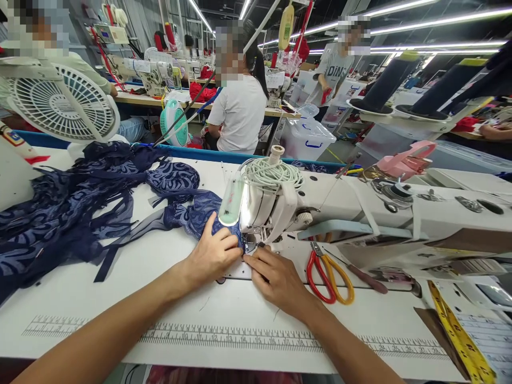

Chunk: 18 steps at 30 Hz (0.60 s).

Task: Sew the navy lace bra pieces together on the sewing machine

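A navy lace bra piece (pixel 200 208) lies on the white sewing table, its right end under the needle area of the sewing machine (pixel 260 208). My left hand (pixel 214 250) is closed on its near edge, with the index finger stretched along the lace. Close to the needle, my right hand (pixel 274 274) has its fingers pinched together, almost touching the left fingertips. What lies between the right fingers is hidden. The machine's clear guard (pixel 231 202) partly covers the lace.
Navy lace pieces (pixel 72 208) are heaped at the left. Right of my right hand lie red-and-yellow-handled scissors (pixel 330 274) and a dark-handled pointed tool (pixel 366 277). A yellow tape measure (pixel 460 336) is at the right edge. A fan (pixel 64 104) stands back left; people sit beyond.
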Each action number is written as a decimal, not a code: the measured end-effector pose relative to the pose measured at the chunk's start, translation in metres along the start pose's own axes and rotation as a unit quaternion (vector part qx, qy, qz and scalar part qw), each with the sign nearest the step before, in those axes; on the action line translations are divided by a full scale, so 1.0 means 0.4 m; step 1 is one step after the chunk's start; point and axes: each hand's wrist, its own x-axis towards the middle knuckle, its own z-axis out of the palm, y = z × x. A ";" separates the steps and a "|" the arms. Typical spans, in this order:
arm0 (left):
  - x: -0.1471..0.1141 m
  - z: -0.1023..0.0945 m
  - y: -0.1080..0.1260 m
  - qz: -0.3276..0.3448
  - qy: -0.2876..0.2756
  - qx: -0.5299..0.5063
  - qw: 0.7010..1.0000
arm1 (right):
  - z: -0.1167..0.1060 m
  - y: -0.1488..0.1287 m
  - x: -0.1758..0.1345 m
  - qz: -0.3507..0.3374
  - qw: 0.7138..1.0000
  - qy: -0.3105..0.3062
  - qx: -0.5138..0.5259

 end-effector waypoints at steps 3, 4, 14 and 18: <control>-0.007 0.007 0.007 0.044 0.014 0.046 0.998 | -0.003 -0.003 -0.001 0.003 1.000 0.008 0.000; -0.010 0.010 0.009 0.058 0.022 0.062 0.996 | -0.003 -0.002 0.000 0.008 1.000 0.016 -0.001; -0.027 -0.009 0.014 0.037 0.002 -0.001 0.999 | 0.004 -0.005 0.009 -0.003 0.997 0.023 -0.075; -0.036 -0.009 0.004 0.042 0.015 -0.045 0.998 | 0.000 -0.010 0.003 -0.018 0.991 0.015 -0.135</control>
